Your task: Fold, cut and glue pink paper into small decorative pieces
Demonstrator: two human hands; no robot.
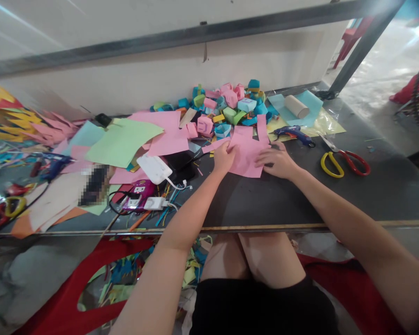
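no lettering, label, brand, number or sign could be read, near or far, left or right.

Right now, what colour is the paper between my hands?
Pink. The paper shows best in the head view, the only one here.

Head view: worn on the person's head, facing forward and down
Nearness: close above the bench, which spans the frame
Centre: left hand and right hand, seen from behind the wrists
Bottom: the wearer's thighs, viewed from above
Top: a metal rail, rising rightward
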